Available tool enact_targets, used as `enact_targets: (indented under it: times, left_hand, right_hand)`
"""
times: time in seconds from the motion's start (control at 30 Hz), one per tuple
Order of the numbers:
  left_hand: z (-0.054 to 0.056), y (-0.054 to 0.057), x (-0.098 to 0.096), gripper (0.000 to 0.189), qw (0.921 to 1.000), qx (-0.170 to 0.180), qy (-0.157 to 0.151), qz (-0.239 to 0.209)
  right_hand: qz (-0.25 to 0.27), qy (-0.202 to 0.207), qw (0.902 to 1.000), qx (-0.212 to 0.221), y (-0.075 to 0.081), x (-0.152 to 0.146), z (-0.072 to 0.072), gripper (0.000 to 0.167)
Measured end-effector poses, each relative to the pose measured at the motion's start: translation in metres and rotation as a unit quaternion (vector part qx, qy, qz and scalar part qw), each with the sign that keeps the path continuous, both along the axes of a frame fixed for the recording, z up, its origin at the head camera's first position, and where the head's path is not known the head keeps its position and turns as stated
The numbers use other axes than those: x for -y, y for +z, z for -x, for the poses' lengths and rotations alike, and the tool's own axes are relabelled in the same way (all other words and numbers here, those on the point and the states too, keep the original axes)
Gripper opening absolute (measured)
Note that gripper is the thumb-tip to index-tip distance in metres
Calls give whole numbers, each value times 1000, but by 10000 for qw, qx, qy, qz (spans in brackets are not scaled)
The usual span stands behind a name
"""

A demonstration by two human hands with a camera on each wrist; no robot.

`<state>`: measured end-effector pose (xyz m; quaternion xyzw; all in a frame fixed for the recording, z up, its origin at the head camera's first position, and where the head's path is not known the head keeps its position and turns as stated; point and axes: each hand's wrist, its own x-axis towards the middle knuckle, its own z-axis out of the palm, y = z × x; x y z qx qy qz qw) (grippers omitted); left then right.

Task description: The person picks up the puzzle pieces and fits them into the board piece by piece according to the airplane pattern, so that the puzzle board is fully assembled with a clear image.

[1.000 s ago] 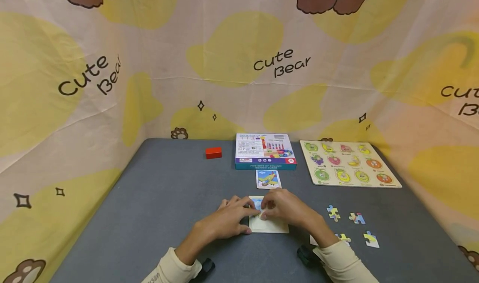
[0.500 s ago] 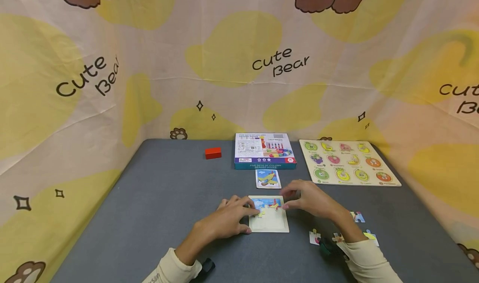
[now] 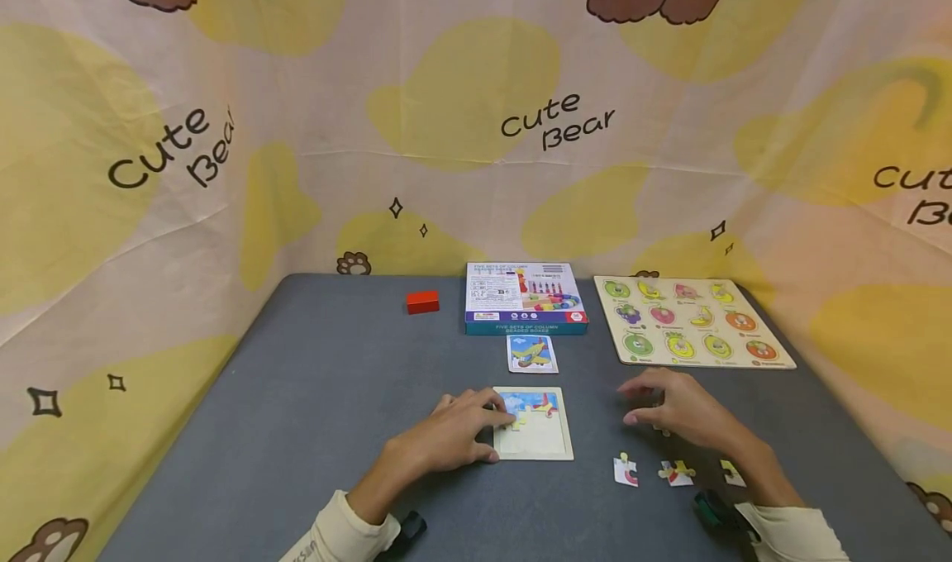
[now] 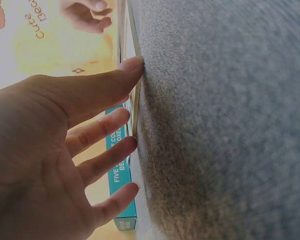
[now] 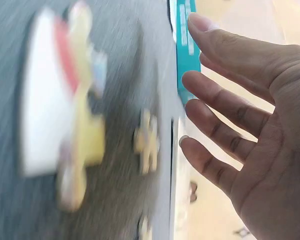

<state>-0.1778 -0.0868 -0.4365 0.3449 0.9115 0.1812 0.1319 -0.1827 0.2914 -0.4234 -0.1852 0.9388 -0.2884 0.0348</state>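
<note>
"Where's the cream, square, wooden-looking puzzle tray?"

"Lower centre, flat on the grey table, nearly equal-sided, side edges running up the frame, filled part topmost."

"What's touching it?"

"The left hand, fingers loosely spread, at its left. The right hand is spread too, near multicoloured jigsaw pieces, lower right."

Reads "Cute Bear" on the patterned cloth, whole at left and centre, cut off at right, and partly in the left wrist view; says "FIVE SETS OF COLUMN BEADED BOXES" on the box, along its teal front and again, smaller, on top; bears captions too small to read on the fruit board and cut-off letters on the left sleeve
</note>
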Motion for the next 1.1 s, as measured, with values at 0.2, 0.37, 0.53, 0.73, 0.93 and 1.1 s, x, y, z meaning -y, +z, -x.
enact_targets:
  times: [0.2,0.37,0.53,0.73,0.93,1.1]
  left_hand:
    - [1,-1,0,57,10000,-31,1,-53]
    - [0,0,1,57,9999,-65,17,-75]
    - [0,-1,0,57,10000,-33,22,-54]
    - [0,-2,0,58,10000,-29,21,-39]
    - [1,-3,0,57,10000,6,37,-64]
    - [2,-3,0,56,9999,20,38,-93]
  right_hand:
    - [-11,-256,9996,105,-2,-25,-7,41]
    - [-223,-317,9991,173,-2,-39,-11,43]
    - [-383,-267,9987,206,-6,-50,-12,42]
    - [-496,-209,9985,120,-11,-56,-11,30]
    - [-525,-118,9985,-74,-14,-57,-11,24]
    - [-510,-168,9985,-114,-14,-56,-11,23]
